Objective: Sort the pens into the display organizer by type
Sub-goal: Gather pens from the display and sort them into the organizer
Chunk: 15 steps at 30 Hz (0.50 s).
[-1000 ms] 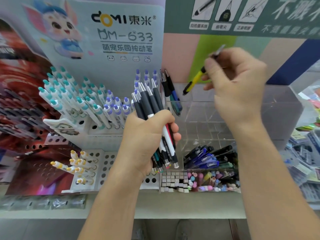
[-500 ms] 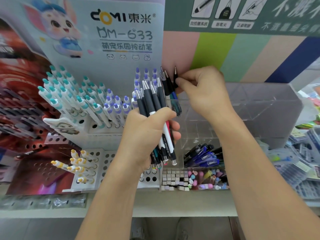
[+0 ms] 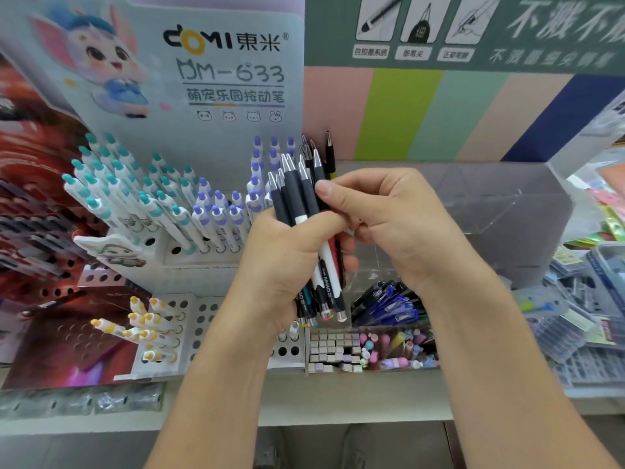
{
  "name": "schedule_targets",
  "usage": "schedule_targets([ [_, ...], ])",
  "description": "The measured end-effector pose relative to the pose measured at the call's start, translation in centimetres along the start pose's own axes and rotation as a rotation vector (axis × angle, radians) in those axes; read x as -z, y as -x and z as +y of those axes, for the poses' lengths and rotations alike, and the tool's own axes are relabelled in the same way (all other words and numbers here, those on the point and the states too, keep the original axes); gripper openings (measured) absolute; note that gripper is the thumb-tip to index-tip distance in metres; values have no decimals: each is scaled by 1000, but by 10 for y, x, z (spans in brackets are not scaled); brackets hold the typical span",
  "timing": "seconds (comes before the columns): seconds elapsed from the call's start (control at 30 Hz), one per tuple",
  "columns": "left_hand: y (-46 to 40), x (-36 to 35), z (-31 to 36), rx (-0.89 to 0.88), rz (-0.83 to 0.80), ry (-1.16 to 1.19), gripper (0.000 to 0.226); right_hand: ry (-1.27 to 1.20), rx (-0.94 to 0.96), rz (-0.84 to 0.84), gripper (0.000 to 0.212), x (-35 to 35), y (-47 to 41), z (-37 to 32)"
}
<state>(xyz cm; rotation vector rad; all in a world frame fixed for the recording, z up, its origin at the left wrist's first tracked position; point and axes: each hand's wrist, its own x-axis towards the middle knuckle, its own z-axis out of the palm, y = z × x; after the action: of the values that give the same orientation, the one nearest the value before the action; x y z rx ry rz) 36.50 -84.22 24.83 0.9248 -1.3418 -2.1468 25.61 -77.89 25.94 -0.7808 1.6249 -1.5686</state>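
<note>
Left hand (image 3: 287,262) is gripping a bundle of dark-grip pens (image 3: 306,231) in a closed fist, tips pointing up, clicker ends hanging below the palm. Right hand (image 3: 389,225) is now at the bundle, thumb lying across the top of the outermost dark barrel and fingers curling in behind it; it is pinching a pen out of the bundle, though which one exactly is hidden by the fingers.

Change: a second ago the right hand was holding a yellow-and-black pen up high; half a second ago it was seating that pen at the rear left corner of the clear acrylic organizer (image 3: 490,211). That yellow-black pen (image 3: 330,157) is now standing there, free of the hand, just beside a few other dark pens in the same corner. The right hand has dropped back to the bundle.

Meaning: one pen is placed, and the next pick is beginning. Many pens are remaining in the left fist, so the sort looks well short of done.

Around: teal-capped pens (image 3: 111,187) and purple-capped pens (image 3: 220,211) are standing in the white display rack; blue pens (image 3: 389,304) are lying in a front compartment; yellow-capped pens (image 3: 145,326) are sitting low left.
</note>
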Motion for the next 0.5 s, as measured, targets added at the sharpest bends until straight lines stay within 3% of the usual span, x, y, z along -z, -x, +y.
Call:
schedule_targets([
  [0.17,4,0,1,-43,48,100,8,-41,53,212,21,-9,3,-2],
  [0.3,8,13,1,-22,154,104,13,-88,255,440,19,7,0,-12],
  [0.4,8,21,1,-45,188,77,22,139,413,521,14,24,-15,-10],
  [0.5,6,20,0,-72,178,53,23,501,439,480,9,28,-37,3],
])
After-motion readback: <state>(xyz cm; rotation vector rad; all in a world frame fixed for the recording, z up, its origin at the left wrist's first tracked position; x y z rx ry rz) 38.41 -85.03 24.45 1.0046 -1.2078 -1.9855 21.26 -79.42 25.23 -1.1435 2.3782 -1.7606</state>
